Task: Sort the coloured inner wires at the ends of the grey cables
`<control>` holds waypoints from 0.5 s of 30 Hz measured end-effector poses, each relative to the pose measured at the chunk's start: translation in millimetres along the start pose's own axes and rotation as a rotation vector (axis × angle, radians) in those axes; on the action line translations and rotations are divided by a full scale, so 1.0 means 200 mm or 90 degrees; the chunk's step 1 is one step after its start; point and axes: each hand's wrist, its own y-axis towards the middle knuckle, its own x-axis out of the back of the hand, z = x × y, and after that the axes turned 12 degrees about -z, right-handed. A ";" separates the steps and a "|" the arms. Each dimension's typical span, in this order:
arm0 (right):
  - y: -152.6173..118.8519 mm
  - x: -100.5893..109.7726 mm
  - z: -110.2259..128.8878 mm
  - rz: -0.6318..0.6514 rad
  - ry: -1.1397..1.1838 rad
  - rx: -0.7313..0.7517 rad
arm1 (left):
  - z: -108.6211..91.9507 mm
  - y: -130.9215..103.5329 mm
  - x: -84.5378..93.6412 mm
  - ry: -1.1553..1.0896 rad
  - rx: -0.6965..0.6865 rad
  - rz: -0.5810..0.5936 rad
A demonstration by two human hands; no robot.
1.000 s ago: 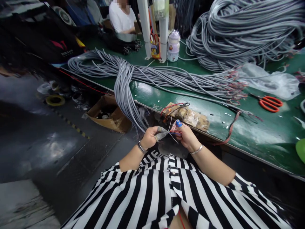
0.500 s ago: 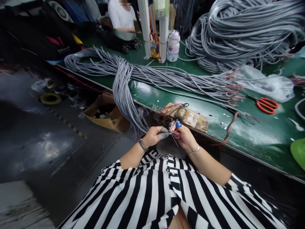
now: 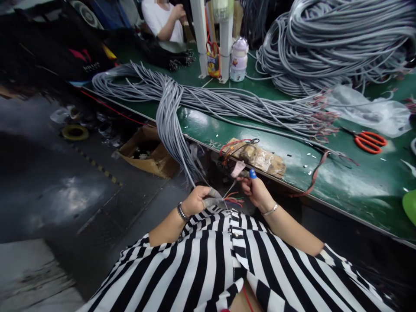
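My left hand (image 3: 196,201), with tape on its thumb and finger, pinches a grey cable near its stripped end. Loose coloured wires (image 3: 234,200) fan out from that end to the right. My right hand (image 3: 257,190), with a blue cover on the thumb, is closed at the fingertips on a thin pale strand (image 3: 231,188) that runs back to the cable end. Beside the right fingertips is a pinkish piece (image 3: 238,169); whether they touch it I cannot tell. Just beyond, a tape-covered wooden block (image 3: 260,159) lies at the bench edge.
A long bundle of grey cables (image 3: 221,100) crosses the green bench (image 3: 279,149) and droops over its edge. Orange-handled scissors (image 3: 370,142) and a plastic bag (image 3: 373,110) lie right. Behind are a big cable coil (image 3: 325,43), a bottle (image 3: 239,60) and a person (image 3: 164,19).
My hands have moved apart: the left down and left with the cable, the right a little to the right. A thin strand now spans between them. The person behind has raised a hand.
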 end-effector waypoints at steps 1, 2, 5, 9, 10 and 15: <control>-0.01 0.01 -0.01 0.000 -0.009 0.001 | 0.02 -0.03 0.01 0.042 -0.018 0.007; -0.01 0.01 -0.01 0.000 -0.020 0.006 | 0.04 -0.05 0.02 0.101 -0.028 0.007; -0.05 0.01 0.01 -0.014 -0.076 0.061 | 0.14 -0.09 0.05 0.355 0.009 -0.012; -0.11 0.05 0.14 -0.060 -0.183 0.267 | 0.20 -0.08 0.09 0.583 0.041 0.028; -0.12 0.08 0.19 -0.079 -0.210 0.339 | 0.19 -0.06 0.11 0.582 0.033 0.036; -0.05 0.25 0.39 -0.243 -0.356 0.610 | 0.04 0.18 0.19 0.441 -0.062 -0.065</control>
